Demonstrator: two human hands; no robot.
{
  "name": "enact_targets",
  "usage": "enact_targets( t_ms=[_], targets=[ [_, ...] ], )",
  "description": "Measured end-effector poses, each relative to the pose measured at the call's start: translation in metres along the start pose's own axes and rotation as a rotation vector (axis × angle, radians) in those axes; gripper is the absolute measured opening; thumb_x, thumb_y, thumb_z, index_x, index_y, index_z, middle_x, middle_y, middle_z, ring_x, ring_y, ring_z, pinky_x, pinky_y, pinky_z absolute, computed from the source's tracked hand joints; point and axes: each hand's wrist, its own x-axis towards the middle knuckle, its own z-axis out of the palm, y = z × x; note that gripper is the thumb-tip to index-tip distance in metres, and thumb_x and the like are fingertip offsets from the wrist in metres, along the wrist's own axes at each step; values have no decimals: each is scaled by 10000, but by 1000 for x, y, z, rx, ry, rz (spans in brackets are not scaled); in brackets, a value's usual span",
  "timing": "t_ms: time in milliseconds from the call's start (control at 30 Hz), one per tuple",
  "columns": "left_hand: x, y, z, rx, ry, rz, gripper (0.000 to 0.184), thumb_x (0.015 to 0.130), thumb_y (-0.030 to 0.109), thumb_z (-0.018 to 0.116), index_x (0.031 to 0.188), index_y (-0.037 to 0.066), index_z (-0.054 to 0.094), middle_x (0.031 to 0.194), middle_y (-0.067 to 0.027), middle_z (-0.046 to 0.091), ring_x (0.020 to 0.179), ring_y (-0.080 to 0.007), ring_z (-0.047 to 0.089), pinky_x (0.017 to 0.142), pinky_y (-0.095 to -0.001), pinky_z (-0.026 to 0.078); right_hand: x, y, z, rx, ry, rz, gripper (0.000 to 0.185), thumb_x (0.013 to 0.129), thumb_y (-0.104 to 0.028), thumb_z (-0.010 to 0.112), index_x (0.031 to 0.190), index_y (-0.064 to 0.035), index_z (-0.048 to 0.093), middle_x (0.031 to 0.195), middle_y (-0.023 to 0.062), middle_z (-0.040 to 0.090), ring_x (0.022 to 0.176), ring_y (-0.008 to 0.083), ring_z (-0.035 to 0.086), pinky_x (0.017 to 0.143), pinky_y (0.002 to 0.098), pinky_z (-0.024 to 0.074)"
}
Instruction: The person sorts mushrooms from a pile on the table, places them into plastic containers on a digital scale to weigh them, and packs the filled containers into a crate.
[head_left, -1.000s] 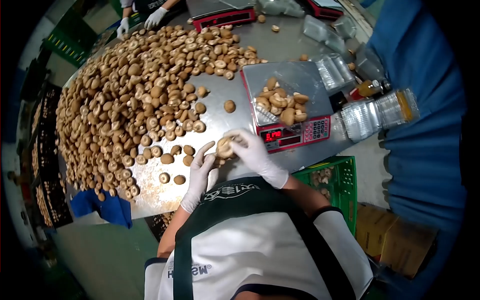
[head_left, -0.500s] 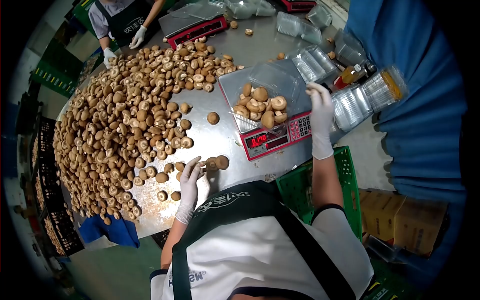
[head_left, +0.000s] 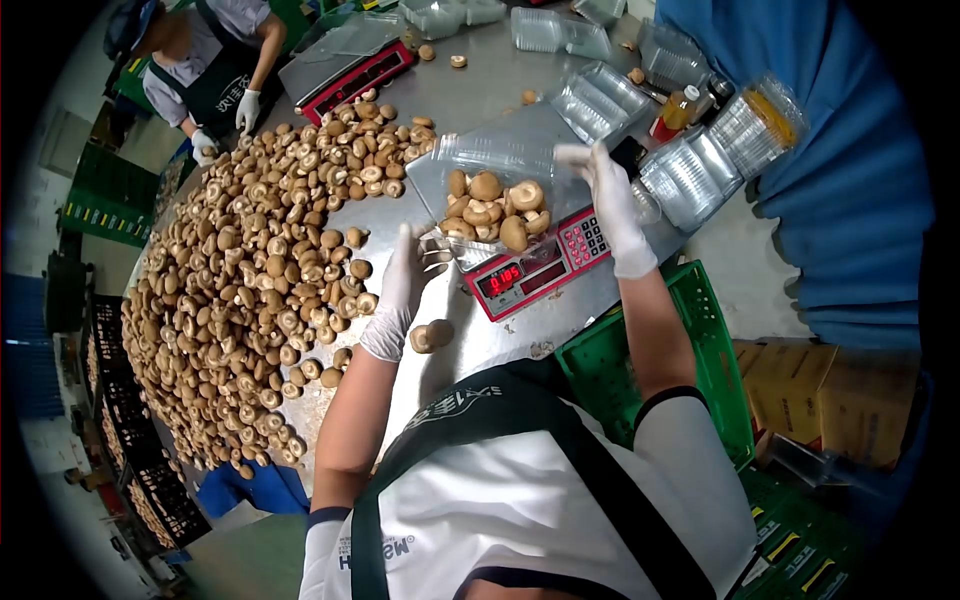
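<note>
A clear plastic box [head_left: 500, 156] with its lid up holds several brown mushrooms [head_left: 484, 214] and rests on a red scale [head_left: 530, 278] with lit red digits. My left hand [head_left: 403, 283], gloved in white, is at the near left corner of the box with its fingers apart, holding nothing. On the other side, my right hand [head_left: 612, 200] is at the box's right edge, fingers extended and empty. A pair of loose mushrooms [head_left: 432, 336] lies on the table just below my left hand.
A large heap of mushrooms [head_left: 240, 290] covers the table's left. Empty clear boxes [head_left: 690, 178] and a small bottle [head_left: 679, 108] are at the right. A co-worker [head_left: 215, 65] stands at the far left beside another scale [head_left: 355, 84]. A green crate [head_left: 715, 350] is below the table edge.
My left hand has let go of the mushrooms near the table's edge and moved up to the box. My right hand, earlier at the mushrooms, has come to the box's right side. The view has shifted.
</note>
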Motion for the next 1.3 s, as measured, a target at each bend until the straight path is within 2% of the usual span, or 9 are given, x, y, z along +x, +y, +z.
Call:
enact_targets(
  t_ms=[100,133,233,300,567,700,933,1167,1300],
  targets=[
    [-14,3,12,13,36,-34,731,972,683,269,1276,63,509,955,-60,630,884,-176,606,870,-358,476,-54,-7,16,-639,-5,-291,347,893,-80,609,1240,-84,617,1346,158,553,1243,306,516,1066,359,379],
    [-13,-2,8,-44,1,-50,551,976,609,419,1105,98,581,895,-29,602,889,-192,619,886,-364,472,-67,-6,28,-640,97,-297,356,915,-73,597,1271,-65,589,1282,154,581,1237,269,508,1039,356,406],
    [-12,-14,13,34,119,8,151,941,263,652,948,122,602,790,14,600,751,-142,628,773,-300,504,-99,13,45,-233,296,120,348,971,-87,525,1316,-49,541,1142,101,606,1014,176,579,873,300,500],
    [-13,-19,13,9,103,-23,139,943,253,645,943,122,597,793,12,598,757,-140,626,769,-303,502,-110,11,47,-105,285,417,336,990,-84,486,1321,-38,526,1084,73,603,887,127,587,783,265,525],
    [-11,-29,9,-65,51,-7,16,914,57,549,902,68,545,809,-80,650,695,-162,637,678,-288,545,-89,16,51,73,289,282,393,895,118,461,1246,-27,562,917,1,504,813,71,550,655,228,532],
    [-19,-37,18,-66,70,-16,17,931,80,536,928,65,529,851,-110,663,726,-189,650,690,-304,542,-73,20,57,-93,327,154,474,897,106,504,1343,-57,505,1028,37,493,795,78,540,652,205,522],
    [-31,-21,-32,174,173,-112,365,953,384,562,1114,59,596,915,-70,655,836,-179,623,818,-326,504,-92,24,10,70,474,278,491,1033,-219,456,1476,-41,344,1386,132,480,1083,190,580,887,305,490],
    [-14,55,-41,392,332,454,286,983,250,572,1177,44,617,1006,-37,637,931,-125,595,790,-251,460,-135,33,-15,135,577,412,539,1031,-269,445,1496,-40,298,1430,151,432,1218,268,528,994,392,442],
    [6,78,4,757,258,564,379,952,230,610,1251,0,567,1226,-159,620,1120,-245,595,958,-350,460,-148,39,3,183,536,411,513,1020,-268,455,1485,-80,345,1441,146,431,1186,262,547,982,380,445]
  ],
)
